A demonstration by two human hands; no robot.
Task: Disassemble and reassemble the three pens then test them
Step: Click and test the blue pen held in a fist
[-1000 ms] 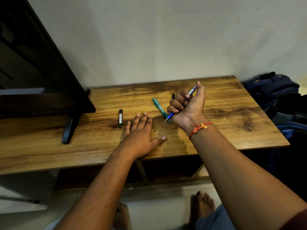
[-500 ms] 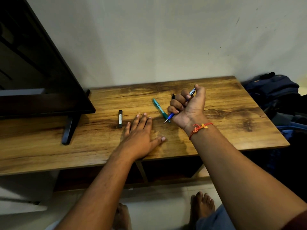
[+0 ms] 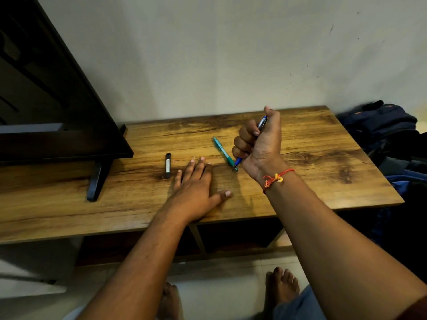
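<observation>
My right hand (image 3: 258,144) is closed in a fist around a blue pen (image 3: 238,162), tip pointing down at the wooden table (image 3: 312,172), its silver top end poking out under my thumb. A teal pen (image 3: 222,152) lies on the table just left of that fist, slanting from back left to front right. My left hand (image 3: 195,185) rests flat on the table, fingers spread, holding nothing, left of the pens. A third pen is not clearly visible; my fist may hide it.
A small black stick with a white label (image 3: 168,165) lies left of my left hand. A dark TV on a stand foot (image 3: 97,181) fills the table's left side. Bags (image 3: 379,125) are piled beyond the right edge. My bare feet are on the floor below.
My right fist with the blue pen has shifted slightly, the thumb lifting over the pen's top end. My left hand has stayed flat in place.
</observation>
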